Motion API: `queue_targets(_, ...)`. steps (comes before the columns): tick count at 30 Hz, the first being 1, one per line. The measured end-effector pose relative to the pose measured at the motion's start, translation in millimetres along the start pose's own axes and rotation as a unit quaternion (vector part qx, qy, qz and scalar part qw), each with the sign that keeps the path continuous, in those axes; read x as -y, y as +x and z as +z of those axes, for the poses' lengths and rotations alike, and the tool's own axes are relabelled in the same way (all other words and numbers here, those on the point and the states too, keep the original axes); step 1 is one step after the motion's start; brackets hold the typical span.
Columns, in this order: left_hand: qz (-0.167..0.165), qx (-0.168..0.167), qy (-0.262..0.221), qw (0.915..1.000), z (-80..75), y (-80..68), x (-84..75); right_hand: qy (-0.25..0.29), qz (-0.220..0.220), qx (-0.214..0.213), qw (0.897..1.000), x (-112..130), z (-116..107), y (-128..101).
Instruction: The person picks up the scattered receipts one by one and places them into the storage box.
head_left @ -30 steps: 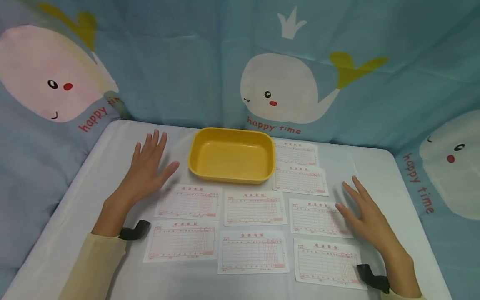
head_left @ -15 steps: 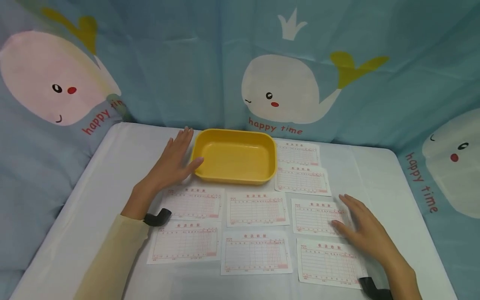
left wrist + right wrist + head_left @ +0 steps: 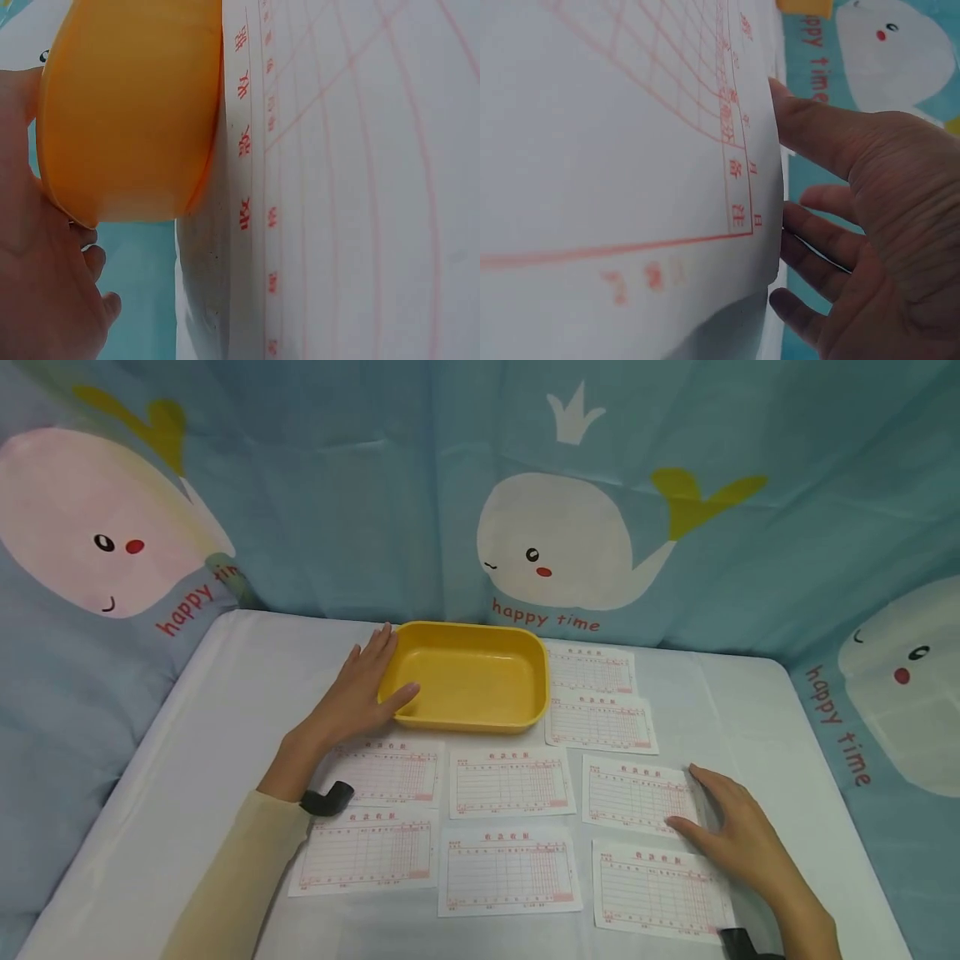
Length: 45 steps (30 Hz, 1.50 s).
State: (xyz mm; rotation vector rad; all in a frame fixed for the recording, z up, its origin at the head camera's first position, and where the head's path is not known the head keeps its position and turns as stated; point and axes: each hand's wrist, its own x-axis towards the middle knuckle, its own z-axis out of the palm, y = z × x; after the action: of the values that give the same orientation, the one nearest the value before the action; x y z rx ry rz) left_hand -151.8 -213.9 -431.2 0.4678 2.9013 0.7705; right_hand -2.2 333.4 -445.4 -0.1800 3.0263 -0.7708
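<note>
My left hand [image 3: 363, 689] is at the left end of a yellow plastic tray [image 3: 468, 724]. Its thumb reaches over the front-left rim and its fingers lie along the outer left side. In the left wrist view the fingertips come round past the end of the yellow tray [image 3: 131, 112]. My right hand [image 3: 738, 835] reaches over the right edge of a white receipt slip [image 3: 630, 793] with red print, its thumb over the slip's lower right part and its fingertips by the upper right corner. In the right wrist view that hand [image 3: 877, 225] has thumb and fingers apart.
Several more receipt slips lie flat in front of the tray, among them a front middle slip [image 3: 510, 877] and a front right slip [image 3: 660, 893]. Two others, one of them a back slip [image 3: 600, 722], lie right of the tray. A blue whale-print curtain [image 3: 352, 527] borders the white table [image 3: 247, 677].
My left hand has moved right from beside the tray onto its left end. My right hand has come down closer to the receipt slip's right edge. The tray and slips have stayed put.
</note>
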Motion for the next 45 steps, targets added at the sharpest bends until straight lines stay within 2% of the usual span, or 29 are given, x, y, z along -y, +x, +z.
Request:
queue_targets(5, 0.000, -0.002, 0.003, 1.0000, -0.7, 0.5, -2.6, 0.001, 0.019, 0.003, 1.000, 0, 0, 0)
queue_targets(14, 0.010, -0.016, 0.001, 0.9998, 4.5, 2.8, -0.7, 0.021, 0.044, 0.076, 0.996, -15, -13, 24)
queue_targets(18, 0.010, -0.014, 0.000, 0.9999, 5.2, 3.8, -1.6, 0.021, 0.051, 0.064, 0.996, -16, -10, 19)
queue_targets(24, 0.009, -0.013, 0.006, 0.9999, 4.5, 4.3, -3.0, 0.023, 0.043, 0.020, 0.999, -13, -3, 3)
queue_targets(30, 0.009, -0.012, 0.006, 0.9999, 4.7, 3.3, -2.6, 0.011, 0.038, -0.024, 0.999, -8, -2, 1)
queue_targets(34, 0.009, -0.011, 0.004, 0.9999, 4.5, 2.9, -2.1, 0.017, 0.046, -0.029, 0.998, -6, -5, 1)
queue_targets(42, 0.007, -0.013, 0.003, 0.9999, 4.1, 2.0, -2.5, 0.071, 0.014, -0.025, 0.997, -9, -17, 4)
queue_targets(45, 0.006, -0.012, 0.003, 0.9999, 4.3, 2.5, -2.8, 0.075, 0.022, -0.018, 0.997, -9, -22, 5)
